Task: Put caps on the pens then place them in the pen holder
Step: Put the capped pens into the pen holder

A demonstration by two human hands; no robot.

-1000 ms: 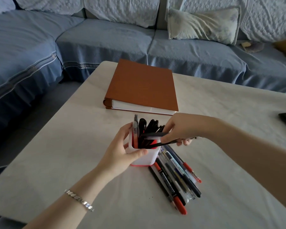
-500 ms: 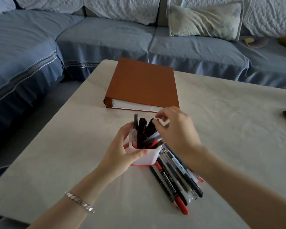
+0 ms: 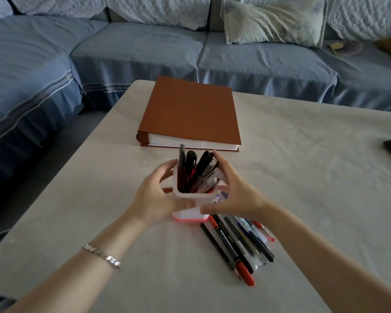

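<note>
pens (image 3: pixel 196 175) fill squarish white holder (image 3: pixel 188 215)

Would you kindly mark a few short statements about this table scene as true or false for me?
1. The left hand and the right hand both hold the pen holder. True.
2. The pen holder is empty. False: several pens stand in it.
3. A bunch of loose pens lies on the table beside the holder. True.
4. The brown binder lies open. False: it is closed.
5. The bracelet is on the right wrist. False: it is on the left wrist.
</note>
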